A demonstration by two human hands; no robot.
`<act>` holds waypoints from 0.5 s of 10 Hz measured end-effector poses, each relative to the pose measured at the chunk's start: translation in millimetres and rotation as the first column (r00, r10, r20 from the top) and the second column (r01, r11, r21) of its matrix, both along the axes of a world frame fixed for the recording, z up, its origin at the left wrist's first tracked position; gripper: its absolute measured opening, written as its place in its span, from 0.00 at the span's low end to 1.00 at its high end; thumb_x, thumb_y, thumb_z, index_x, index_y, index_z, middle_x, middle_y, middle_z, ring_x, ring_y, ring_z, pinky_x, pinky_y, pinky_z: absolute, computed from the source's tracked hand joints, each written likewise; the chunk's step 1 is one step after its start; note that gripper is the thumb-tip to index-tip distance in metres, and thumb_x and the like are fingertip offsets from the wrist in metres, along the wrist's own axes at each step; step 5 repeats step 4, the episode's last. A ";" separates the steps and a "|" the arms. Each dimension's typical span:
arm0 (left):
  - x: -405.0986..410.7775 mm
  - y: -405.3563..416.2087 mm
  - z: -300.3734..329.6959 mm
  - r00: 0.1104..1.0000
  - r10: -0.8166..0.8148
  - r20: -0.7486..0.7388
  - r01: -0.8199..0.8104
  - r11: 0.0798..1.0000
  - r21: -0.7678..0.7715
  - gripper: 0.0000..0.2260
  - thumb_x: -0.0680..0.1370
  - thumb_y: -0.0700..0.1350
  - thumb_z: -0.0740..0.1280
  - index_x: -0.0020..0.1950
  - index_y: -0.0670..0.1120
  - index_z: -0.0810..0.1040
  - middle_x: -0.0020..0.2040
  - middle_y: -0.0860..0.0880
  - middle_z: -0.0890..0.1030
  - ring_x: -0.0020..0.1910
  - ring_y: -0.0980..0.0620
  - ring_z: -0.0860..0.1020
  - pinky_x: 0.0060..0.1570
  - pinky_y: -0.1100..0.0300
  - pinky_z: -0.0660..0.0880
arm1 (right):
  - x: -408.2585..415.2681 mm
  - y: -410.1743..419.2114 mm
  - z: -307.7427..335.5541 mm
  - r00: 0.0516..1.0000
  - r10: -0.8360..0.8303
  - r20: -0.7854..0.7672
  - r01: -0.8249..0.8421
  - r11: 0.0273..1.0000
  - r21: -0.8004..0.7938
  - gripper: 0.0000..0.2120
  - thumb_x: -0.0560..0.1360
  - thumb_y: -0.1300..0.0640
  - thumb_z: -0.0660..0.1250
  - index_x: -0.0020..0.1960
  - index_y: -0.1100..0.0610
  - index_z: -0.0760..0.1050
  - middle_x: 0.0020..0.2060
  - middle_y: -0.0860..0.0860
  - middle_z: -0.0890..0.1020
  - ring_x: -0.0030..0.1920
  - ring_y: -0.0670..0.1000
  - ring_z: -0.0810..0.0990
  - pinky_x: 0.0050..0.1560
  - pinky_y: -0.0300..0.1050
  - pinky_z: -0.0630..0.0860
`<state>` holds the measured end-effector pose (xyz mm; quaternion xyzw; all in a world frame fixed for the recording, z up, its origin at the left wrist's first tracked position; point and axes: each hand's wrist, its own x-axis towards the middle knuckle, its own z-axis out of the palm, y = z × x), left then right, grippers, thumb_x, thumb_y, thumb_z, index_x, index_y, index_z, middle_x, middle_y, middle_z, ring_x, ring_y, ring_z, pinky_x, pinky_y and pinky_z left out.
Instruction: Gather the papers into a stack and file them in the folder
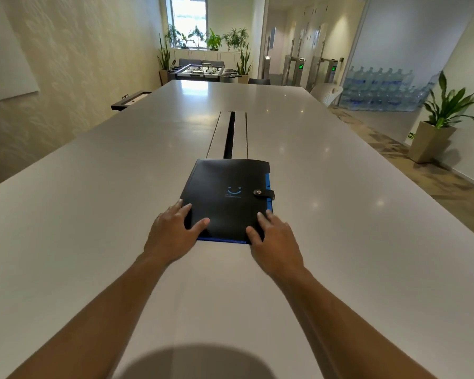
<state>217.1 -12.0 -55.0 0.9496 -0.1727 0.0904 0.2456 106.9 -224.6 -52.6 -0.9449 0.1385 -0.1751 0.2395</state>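
A black folder (226,192) with a blue smile logo and blue edges lies closed flat on the long white table (93,203). Its strap with a snap button is fastened at the right edge. My left hand (171,231) grips the folder's near left corner, thumb on top of the cover. My right hand (275,236) rests on the near right corner with fingers spread on the cover. No loose papers are visible.
A dark cable slot (229,135) runs down the table's middle just beyond the folder. A potted plant (438,124) stands on the floor at right, a white chair (327,94) at the far right edge, a foosball table (203,70) beyond.
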 end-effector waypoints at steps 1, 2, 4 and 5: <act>3.4 -0.6 -5.3 1.000 -0.003 0.012 0.001 0.988 0.151 0.35 0.76 0.69 0.49 0.76 0.49 0.62 0.78 0.46 0.60 0.75 0.45 0.61 0.73 0.46 0.58 | 0.5 0.7 -1.3 0.994 0.034 -0.103 -0.050 0.986 -0.157 0.28 0.81 0.42 0.47 0.76 0.55 0.58 0.76 0.53 0.62 0.76 0.53 0.55 0.76 0.53 0.53; 6.7 -3.3 -2.7 1.000 0.009 -0.012 -0.006 0.978 0.209 0.33 0.78 0.67 0.48 0.77 0.50 0.59 0.79 0.47 0.58 0.76 0.46 0.58 0.73 0.46 0.56 | 1.2 2.1 1.3 0.987 0.030 -0.160 -0.053 0.989 -0.136 0.28 0.82 0.42 0.45 0.77 0.55 0.55 0.77 0.53 0.59 0.77 0.53 0.52 0.76 0.52 0.50; -20.3 -1.1 15.2 0.997 0.071 0.031 -0.073 0.993 0.092 0.32 0.78 0.66 0.50 0.76 0.49 0.63 0.77 0.47 0.62 0.77 0.45 0.55 0.73 0.42 0.52 | -27.1 0.0 16.7 0.999 -0.017 0.042 0.012 0.994 0.104 0.28 0.80 0.41 0.52 0.75 0.53 0.58 0.73 0.51 0.67 0.73 0.52 0.63 0.72 0.54 0.64; -20.3 -1.1 15.2 0.997 0.071 0.031 -0.073 0.993 0.092 0.32 0.78 0.66 0.50 0.76 0.49 0.63 0.77 0.47 0.62 0.77 0.45 0.55 0.73 0.42 0.52 | -27.1 0.0 16.7 0.999 -0.017 0.042 0.012 0.994 0.104 0.28 0.80 0.41 0.52 0.75 0.53 0.58 0.73 0.51 0.67 0.73 0.52 0.63 0.72 0.54 0.64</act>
